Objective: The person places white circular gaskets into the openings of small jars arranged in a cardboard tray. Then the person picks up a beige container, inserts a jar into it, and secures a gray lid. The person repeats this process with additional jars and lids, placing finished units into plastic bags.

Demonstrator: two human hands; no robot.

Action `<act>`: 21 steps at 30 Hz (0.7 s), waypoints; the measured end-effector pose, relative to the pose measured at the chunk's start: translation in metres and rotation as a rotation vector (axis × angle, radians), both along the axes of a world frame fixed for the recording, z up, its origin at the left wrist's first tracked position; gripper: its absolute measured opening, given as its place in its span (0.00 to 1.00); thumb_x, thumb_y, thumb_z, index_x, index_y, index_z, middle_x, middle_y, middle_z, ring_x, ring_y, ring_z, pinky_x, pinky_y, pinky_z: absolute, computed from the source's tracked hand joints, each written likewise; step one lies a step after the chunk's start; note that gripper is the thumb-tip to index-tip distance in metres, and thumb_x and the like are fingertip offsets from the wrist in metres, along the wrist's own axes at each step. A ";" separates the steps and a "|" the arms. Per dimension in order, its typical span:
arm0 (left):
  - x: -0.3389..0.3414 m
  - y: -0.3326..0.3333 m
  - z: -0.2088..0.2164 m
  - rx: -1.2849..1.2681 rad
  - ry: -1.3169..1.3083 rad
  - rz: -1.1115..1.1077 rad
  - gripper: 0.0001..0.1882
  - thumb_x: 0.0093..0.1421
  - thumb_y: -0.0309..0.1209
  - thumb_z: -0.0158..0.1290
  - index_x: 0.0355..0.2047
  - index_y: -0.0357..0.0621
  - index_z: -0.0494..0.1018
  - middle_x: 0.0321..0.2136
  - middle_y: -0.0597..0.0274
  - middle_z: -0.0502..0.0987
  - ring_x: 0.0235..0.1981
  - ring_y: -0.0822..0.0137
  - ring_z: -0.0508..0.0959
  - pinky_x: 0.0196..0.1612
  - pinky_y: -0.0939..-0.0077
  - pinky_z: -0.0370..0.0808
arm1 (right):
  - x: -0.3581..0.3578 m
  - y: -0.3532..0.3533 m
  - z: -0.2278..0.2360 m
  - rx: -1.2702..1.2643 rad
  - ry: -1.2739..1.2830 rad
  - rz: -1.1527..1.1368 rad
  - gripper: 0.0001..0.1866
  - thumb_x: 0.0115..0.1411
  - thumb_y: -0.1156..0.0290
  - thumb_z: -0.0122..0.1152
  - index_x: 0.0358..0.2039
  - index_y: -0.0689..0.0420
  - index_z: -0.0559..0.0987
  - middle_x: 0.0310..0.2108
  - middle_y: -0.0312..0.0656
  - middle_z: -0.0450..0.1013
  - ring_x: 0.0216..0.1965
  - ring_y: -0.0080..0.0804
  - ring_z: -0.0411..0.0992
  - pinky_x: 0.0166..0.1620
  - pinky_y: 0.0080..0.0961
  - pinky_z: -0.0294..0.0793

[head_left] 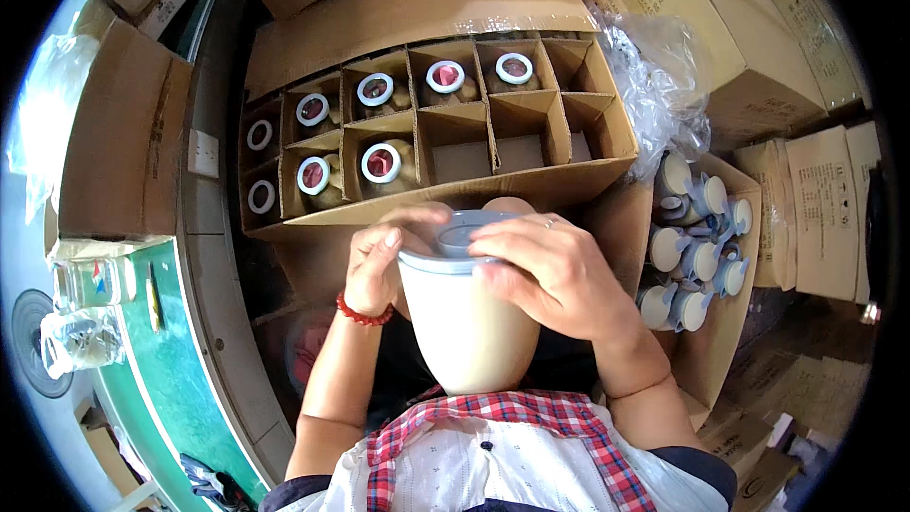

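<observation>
A cream tapered jug body (471, 327) stands between my forearms, wide end up, against my lap. A round grey-blue cap (471, 232) with a raised rim covers its wide top. My left hand (384, 251) is closed round the cap's left edge, its thumb on the rim and its fingers over the top. My right hand (559, 270) grips the right side, fingertips pressing on the cap and thumb against the body. What lies under the fingers is hidden.
Ahead stands a divided carton (455, 185) holding several rounded vessels with white rings (382, 162). At right, another carton (725, 351) holds cream and grey-blue parts (700, 260). Clear plastic (654, 76) lies between stacked boxes. A green table (180, 341) is at left.
</observation>
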State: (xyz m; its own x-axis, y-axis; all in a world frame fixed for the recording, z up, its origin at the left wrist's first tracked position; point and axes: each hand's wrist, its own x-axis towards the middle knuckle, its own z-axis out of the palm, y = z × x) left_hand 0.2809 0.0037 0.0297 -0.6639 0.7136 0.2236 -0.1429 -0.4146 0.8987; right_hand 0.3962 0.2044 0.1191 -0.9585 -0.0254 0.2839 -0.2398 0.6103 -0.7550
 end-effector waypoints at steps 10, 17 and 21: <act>0.064 0.032 0.095 -0.670 0.751 0.347 0.08 0.61 0.27 0.50 0.38 0.39 0.76 0.48 0.52 0.76 0.43 0.57 0.75 0.49 0.66 0.66 | -0.008 0.036 -0.130 -1.227 0.083 0.379 0.17 0.62 0.61 0.53 0.28 0.60 0.83 0.34 0.46 0.79 0.44 0.40 0.73 0.60 0.42 0.59; 0.028 -0.004 -0.009 -0.003 -0.216 0.168 0.23 0.67 0.42 0.40 0.30 0.34 0.74 0.44 0.44 0.76 0.51 0.53 0.73 0.55 0.61 0.67 | 0.003 -0.002 -0.018 -0.183 0.051 0.044 0.11 0.61 0.67 0.59 0.37 0.61 0.81 0.33 0.40 0.79 0.39 0.31 0.73 0.51 0.30 0.67; 0.011 -0.005 0.010 -0.249 0.005 0.088 0.25 0.68 0.43 0.38 0.40 0.31 0.75 0.51 0.44 0.73 0.55 0.52 0.71 0.57 0.63 0.67 | -0.019 0.032 -0.039 -0.756 -0.201 0.220 0.22 0.68 0.57 0.47 0.44 0.64 0.79 0.38 0.42 0.78 0.42 0.30 0.73 0.49 0.28 0.70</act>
State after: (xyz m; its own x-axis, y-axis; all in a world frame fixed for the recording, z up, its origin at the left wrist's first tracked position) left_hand 0.2919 -0.0010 0.0399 -0.7248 0.6870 0.0517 -0.1113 -0.1908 0.9753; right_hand 0.3774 0.2359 0.0797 -0.9884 -0.0893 0.1227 -0.1109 -0.1271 -0.9857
